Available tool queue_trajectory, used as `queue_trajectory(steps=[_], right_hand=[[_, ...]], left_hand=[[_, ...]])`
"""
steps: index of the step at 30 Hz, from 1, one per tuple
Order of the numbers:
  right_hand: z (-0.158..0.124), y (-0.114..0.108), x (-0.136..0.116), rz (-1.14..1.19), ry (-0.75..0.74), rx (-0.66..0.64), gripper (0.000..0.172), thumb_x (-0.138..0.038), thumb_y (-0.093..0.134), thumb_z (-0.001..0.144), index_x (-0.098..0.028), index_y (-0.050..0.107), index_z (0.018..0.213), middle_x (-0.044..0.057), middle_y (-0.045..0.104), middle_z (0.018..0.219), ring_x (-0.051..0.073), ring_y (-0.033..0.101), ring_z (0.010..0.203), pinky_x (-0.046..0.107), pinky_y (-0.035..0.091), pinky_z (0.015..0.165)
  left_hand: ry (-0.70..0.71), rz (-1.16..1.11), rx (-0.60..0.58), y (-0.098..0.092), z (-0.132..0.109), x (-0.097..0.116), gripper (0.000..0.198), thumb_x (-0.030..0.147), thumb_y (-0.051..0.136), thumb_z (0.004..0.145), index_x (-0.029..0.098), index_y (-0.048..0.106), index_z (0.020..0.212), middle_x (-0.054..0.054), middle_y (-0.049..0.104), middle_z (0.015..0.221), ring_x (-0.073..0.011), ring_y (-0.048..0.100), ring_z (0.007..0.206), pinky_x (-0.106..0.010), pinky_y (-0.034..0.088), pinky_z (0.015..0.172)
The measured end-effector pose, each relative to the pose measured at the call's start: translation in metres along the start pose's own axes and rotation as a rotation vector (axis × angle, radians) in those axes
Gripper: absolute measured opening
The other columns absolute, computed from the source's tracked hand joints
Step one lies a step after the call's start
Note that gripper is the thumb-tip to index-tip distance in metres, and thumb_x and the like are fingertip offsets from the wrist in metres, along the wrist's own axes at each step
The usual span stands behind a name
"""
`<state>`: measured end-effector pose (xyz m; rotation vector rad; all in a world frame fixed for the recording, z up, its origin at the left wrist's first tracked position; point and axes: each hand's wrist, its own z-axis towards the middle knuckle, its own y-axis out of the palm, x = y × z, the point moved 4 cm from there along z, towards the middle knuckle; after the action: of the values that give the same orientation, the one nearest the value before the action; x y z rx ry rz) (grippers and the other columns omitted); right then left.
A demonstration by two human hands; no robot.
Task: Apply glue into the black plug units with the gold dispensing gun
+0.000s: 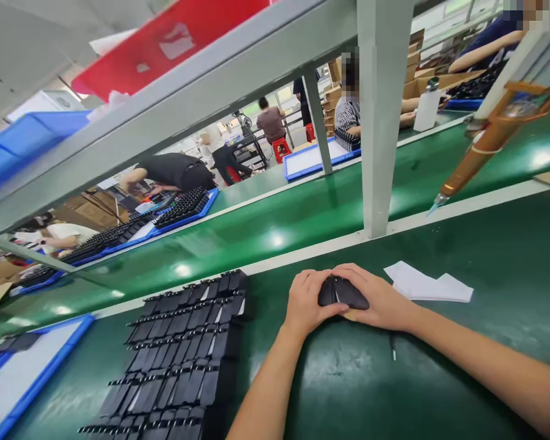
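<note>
Both hands grip a black plastic part (343, 292) just above the green bench. My left hand (306, 299) wraps its left side, the thumb along the near edge. My right hand (379, 299) holds the right end, with its fingers over the top and its thumb below. A line divides the part's face; whether it is one piece or two I cannot tell. Beyond my right hand lies a folded white paper (433, 284). A thin dark tool with a light tip (393, 353) shows below my right wrist.
Rows of black plastic parts (178, 360) stand to the left. Farther left is a blue-rimmed tray (41, 373). An orange dispenser with a thin nozzle (476, 153) hangs at the right. A grey post (379, 122) rises behind my hands. Several people work beyond the green conveyor belt (275, 229).
</note>
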<state>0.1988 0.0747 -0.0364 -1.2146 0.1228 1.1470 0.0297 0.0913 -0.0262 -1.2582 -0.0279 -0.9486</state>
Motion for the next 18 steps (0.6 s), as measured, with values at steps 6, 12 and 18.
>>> queue_trajectory(steps=[6, 12, 18], right_hand=[[0.002, -0.001, 0.000, -0.004, 0.017, 0.000, 0.059, -0.035, 0.066, 0.078, -0.026, 0.043, 0.131, 0.012, 0.054, 0.129, 0.026, 0.060, 0.114, 0.043, 0.055, 0.095], [-0.001, -0.001, -0.002, -0.052, -0.011, 0.016, 0.054, -0.035, 0.064, 0.081, -0.024, 0.043, 0.129, 0.013, 0.053, 0.130, 0.025, 0.062, 0.113, 0.042, 0.056, 0.093], [-0.002, -0.002, 0.001, -0.129, -0.078, 0.091, 0.047, -0.037, 0.061, 0.084, -0.024, 0.043, 0.126, 0.013, 0.057, 0.123, 0.023, 0.065, 0.106, 0.038, 0.059, 0.088]], left_hand=[[0.103, 0.048, 0.080, -0.001, -0.002, 0.001, 0.061, 0.060, 0.069, 0.074, 0.021, 0.059, 0.121, -0.010, 0.069, 0.107, -0.0278, 0.060, 0.096, -0.043, 0.048, 0.088], [0.226, 0.093, 0.217, -0.004, -0.002, 0.009, 0.065, 0.068, 0.055, 0.081, 0.019, 0.056, 0.123, -0.010, 0.070, 0.103, -0.0255, 0.061, 0.093, -0.042, 0.050, 0.084], [0.273, 0.147, 0.292, -0.005, -0.003, 0.015, 0.065, 0.071, 0.049, 0.083, 0.018, 0.060, 0.118, -0.010, 0.070, 0.103, -0.0261, 0.061, 0.099, -0.043, 0.047, 0.092]])
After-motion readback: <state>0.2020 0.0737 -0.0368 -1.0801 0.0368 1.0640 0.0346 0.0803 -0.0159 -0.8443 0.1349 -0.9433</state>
